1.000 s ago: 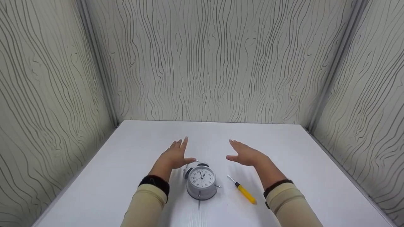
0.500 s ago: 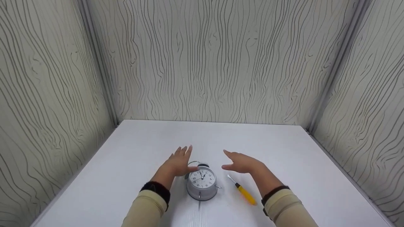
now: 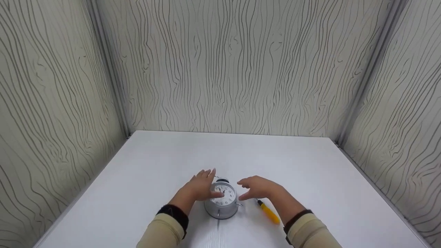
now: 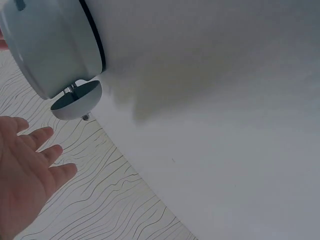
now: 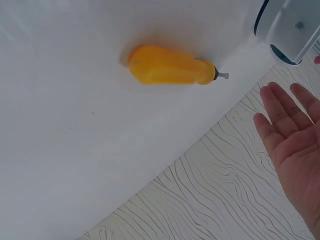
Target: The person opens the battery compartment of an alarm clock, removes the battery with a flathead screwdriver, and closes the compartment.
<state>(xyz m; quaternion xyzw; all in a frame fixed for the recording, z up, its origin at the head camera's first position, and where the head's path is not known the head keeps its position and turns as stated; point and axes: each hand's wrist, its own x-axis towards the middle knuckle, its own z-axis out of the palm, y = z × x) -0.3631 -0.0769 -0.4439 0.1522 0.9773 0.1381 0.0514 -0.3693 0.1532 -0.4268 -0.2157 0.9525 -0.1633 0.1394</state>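
Observation:
A silver twin-bell alarm clock (image 3: 222, 208) lies on its back on the white table, its dial facing up and its bells toward the far side. My left hand (image 3: 201, 187) hovers at the clock's left, fingers spread, with the thumb overlapping the dial in the head view. One bell (image 4: 77, 101) shows close to the fingertips in the left wrist view. To the clock's right is my right hand (image 3: 260, 188), fingers extended and thumb apart, holding nothing. Below it lies a screwdriver (image 3: 269, 213) with a yellow handle; the hand hides most of its shaft in the head view.
The white tabletop (image 3: 165, 151) meets a wood-patterned back wall (image 3: 220, 69). Similar panels rise at the left (image 3: 51, 103) and right (image 3: 403, 137). The screwdriver's handle (image 5: 165, 66) lies on the table near the right wrist.
Both hands have come inward and nearer to the body, closing in on the clock from each side. Clock and screwdriver have stayed in place.

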